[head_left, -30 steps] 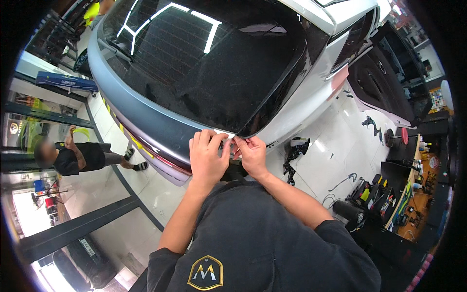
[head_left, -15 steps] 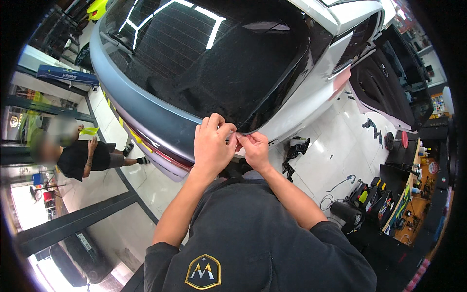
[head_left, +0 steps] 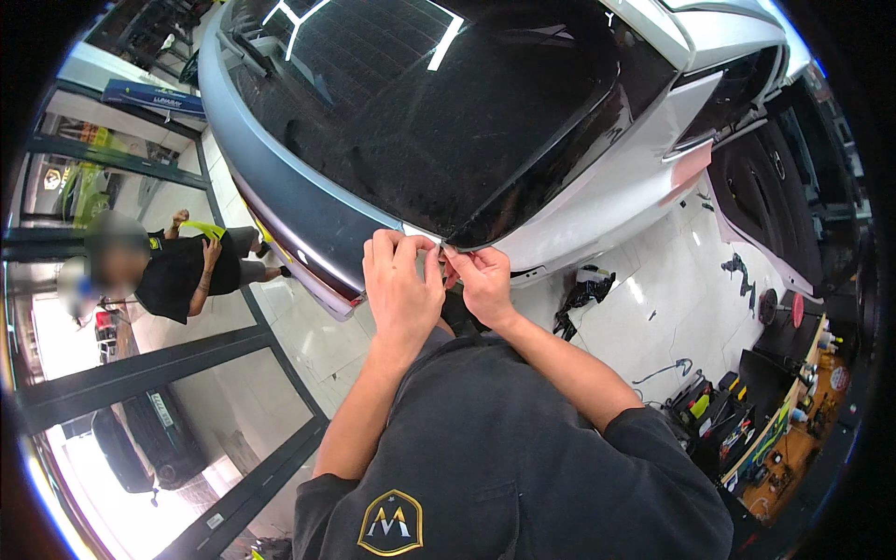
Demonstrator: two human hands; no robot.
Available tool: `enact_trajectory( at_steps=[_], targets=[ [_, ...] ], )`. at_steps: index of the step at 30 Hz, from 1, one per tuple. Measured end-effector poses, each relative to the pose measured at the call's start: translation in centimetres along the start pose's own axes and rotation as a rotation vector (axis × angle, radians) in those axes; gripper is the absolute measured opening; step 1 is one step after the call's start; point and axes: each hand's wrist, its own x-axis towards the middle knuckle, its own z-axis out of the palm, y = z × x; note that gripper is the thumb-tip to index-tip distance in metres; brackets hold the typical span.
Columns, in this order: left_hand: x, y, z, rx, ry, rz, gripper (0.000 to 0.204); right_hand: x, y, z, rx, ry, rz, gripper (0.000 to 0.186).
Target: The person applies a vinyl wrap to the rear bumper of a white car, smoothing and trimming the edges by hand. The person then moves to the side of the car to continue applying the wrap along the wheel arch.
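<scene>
At the lower corner of the rear window (head_left: 448,131), the left hand (head_left: 403,280) and right hand (head_left: 487,283) bring curled fingertips together, whether gripping anything I cannot tell, beside the largely blue-grey tailgate panel (head_left: 313,213), a white patch (head_left: 419,231) remaining.

The tailgate (head_left: 322,210) I see is satin blue-grey; the rear window (head_left: 392,140), black with fine lines and white reflections; the side panel (head_left: 571,219), glossy white with a pinkish patch (head_left: 689,175). Charcoal-black shirt (head_left: 560,411), gold-and-silver emblem (head_left: 390,524). Pale floor tiles (head_left: 644,322), blue box (head_left: 154,97).
</scene>
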Motion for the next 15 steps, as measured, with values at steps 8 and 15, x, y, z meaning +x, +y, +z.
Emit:
enact_trajectory(
  at_steps=[8,15],
  targets=[
    [-0.7,0.2,0.7,0.058,0.046,0.023,0.023,0.0,0.3,-0.5,0.014,-0.053,-0.03,0.013],
    [0.5,-1.0,0.4,0.026,-0.033,0.134,0.014,0.1,-0.5,-0.5,-0.014,-0.098,-0.002,0.013]
  ],
)
